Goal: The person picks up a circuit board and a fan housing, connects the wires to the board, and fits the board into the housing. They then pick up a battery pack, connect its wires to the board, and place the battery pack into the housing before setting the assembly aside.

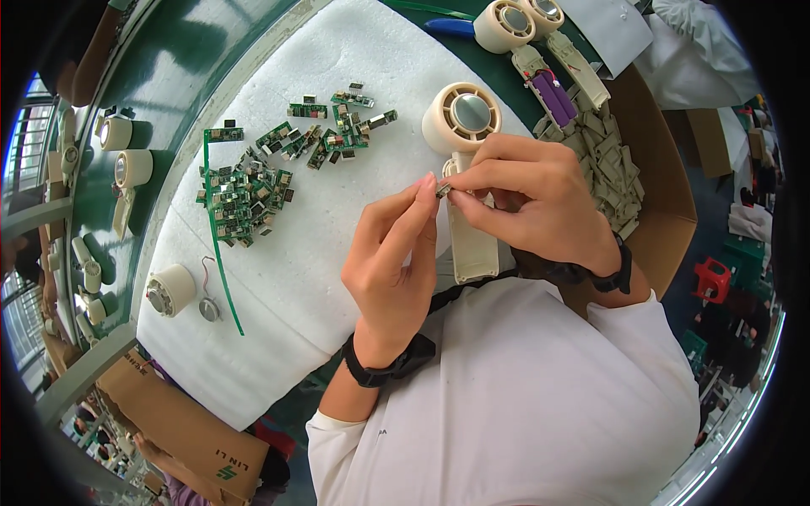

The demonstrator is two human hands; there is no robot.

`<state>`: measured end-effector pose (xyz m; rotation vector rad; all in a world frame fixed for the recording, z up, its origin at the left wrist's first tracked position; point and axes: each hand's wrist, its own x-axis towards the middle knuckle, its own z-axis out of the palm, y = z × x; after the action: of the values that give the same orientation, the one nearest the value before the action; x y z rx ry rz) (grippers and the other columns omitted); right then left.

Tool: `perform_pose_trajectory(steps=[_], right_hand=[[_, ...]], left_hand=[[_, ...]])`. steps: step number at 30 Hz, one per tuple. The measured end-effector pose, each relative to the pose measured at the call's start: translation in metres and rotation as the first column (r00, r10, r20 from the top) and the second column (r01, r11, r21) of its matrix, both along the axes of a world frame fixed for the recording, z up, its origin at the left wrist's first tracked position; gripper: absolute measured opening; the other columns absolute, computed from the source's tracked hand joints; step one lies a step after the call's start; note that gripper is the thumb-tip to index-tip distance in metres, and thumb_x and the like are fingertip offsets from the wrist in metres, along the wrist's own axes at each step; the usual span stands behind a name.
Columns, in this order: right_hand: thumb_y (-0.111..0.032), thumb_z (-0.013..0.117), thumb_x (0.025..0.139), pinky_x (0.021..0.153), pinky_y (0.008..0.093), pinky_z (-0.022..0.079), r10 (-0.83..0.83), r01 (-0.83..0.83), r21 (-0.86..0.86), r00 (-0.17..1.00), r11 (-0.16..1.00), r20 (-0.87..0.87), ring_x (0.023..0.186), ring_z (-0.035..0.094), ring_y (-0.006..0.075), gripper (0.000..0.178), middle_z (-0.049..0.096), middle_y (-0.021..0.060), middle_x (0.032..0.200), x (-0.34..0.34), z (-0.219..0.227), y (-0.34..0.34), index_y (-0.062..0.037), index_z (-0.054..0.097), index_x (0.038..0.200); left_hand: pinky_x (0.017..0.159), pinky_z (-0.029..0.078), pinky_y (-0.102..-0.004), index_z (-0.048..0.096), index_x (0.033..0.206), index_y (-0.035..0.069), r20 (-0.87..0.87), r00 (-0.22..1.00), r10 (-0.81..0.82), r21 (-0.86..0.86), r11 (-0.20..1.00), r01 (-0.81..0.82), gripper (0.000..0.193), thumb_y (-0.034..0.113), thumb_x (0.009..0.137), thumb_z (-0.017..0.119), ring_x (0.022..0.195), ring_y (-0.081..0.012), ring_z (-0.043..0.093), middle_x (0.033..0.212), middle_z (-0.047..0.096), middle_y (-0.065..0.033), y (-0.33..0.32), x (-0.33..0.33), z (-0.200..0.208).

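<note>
Between the fingertips of my left hand (392, 253) and my right hand (540, 198) is a small circuit board (443, 191), pinched from both sides and partly covered by the fingers. Just beneath the hands lies a cream handheld fan (461, 118), its round head with a silver disc pointing away from me. Its open, hollow handle (474, 249) runs toward my body, and my hands hide the part near the neck. To the left, a heap of green circuit boards (249, 198) rests on the white foam sheet (304, 266), with more boards (342, 131) scattered behind it.
A green strip (221, 261) lies along the heap. Nearer are a cream motor housing (171, 291) and a wired silver disc (209, 309). At right, a cardboard box (666, 185) holds cream shells (607, 169). Further fans (504, 25) and a purple battery (553, 97) sit at the back.
</note>
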<state>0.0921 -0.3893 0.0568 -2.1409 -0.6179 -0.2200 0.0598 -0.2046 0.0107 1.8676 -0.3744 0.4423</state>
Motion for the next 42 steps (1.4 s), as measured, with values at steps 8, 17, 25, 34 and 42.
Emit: perform_pose_trajectory(steps=[8, 17, 25, 34, 42], right_hand=[[0.0, 0.082, 0.079, 0.046, 0.0215, 0.038, -0.074, 0.074, 0.075, 0.997, 0.994, 0.001, 0.054, 0.051, 0.0051, 0.016, 0.062, 0.0002, 0.076, -0.008, -0.012, 0.008, -0.0025, 0.079, 0.094], [-0.004, 0.082, 0.082, 0.071, 0.0293, 0.052, -0.164, 0.272, -0.221, 0.897, 0.936, 0.409, 0.087, 0.063, 0.0129, 0.042, 0.066, 0.007, 0.102, 0.01, 0.011, 0.001, -0.0051, 0.074, 0.123], [-0.007, 0.081, 0.084, 0.085, 0.0331, 0.054, 0.226, -0.236, -0.26, 0.972, 0.936, -0.071, 0.103, 0.065, 0.0204, 0.053, 0.068, 0.0099, 0.121, 0.067, 0.076, 0.021, -0.0054, 0.066, 0.136], [-0.055, 0.071, 0.09, 0.098, 0.0384, 0.053, 0.022, 0.062, -0.383, 0.977, 0.922, 0.211, 0.109, 0.071, 0.0359, 0.064, 0.074, 0.022, 0.117, 0.306, 0.045, 0.192, -0.0035, 0.071, 0.127], [-0.047, 0.07, 0.092, 0.104, 0.0492, 0.051, -0.453, 0.604, -0.349, 0.784, 0.717, 0.425, 0.125, 0.062, 0.0395, 0.056, 0.061, 0.0189, 0.139, 0.403, 0.015, 0.163, -0.007, 0.065, 0.13]], left_hand=[[0.079, 0.063, -0.0307, 0.074, 0.123, 0.0, 0.13, 0.984, 0.118, 0.081, 0.988, -0.129, 0.043, -0.018, 0.084, 0.071, 0.095, -0.0249, 0.074, 0.112, 0.07, -0.0157, -0.015, -0.007, -0.004], [0.079, 0.059, -0.0318, 0.075, 0.122, 0.004, -0.055, 0.999, 0.002, 0.002, 1.0, -0.001, 0.04, -0.014, 0.086, 0.072, 0.093, -0.0223, 0.073, 0.11, 0.07, -0.0129, 0.008, -0.001, 0.006], [0.077, 0.058, -0.0382, 0.07, 0.126, 0.006, 0.103, 0.974, 0.202, 0.185, 0.958, -0.218, 0.037, 0.002, 0.09, 0.076, 0.093, -0.0297, 0.067, 0.122, 0.065, -0.0135, 0.053, 0.009, 0.012], [0.075, 0.057, -0.0399, 0.069, 0.121, 0.006, 0.176, 0.949, 0.262, 0.302, 0.903, -0.305, 0.03, -0.001, 0.091, 0.07, 0.093, -0.03, 0.063, 0.125, 0.062, -0.0124, 0.051, 0.027, -0.004], [0.07, 0.055, -0.0358, 0.069, 0.111, 0.006, 0.059, 0.97, 0.237, 0.145, 0.959, -0.243, 0.023, -0.003, 0.09, 0.072, 0.08, -0.024, 0.067, 0.123, 0.063, -0.0091, 0.049, 0.034, -0.006]])
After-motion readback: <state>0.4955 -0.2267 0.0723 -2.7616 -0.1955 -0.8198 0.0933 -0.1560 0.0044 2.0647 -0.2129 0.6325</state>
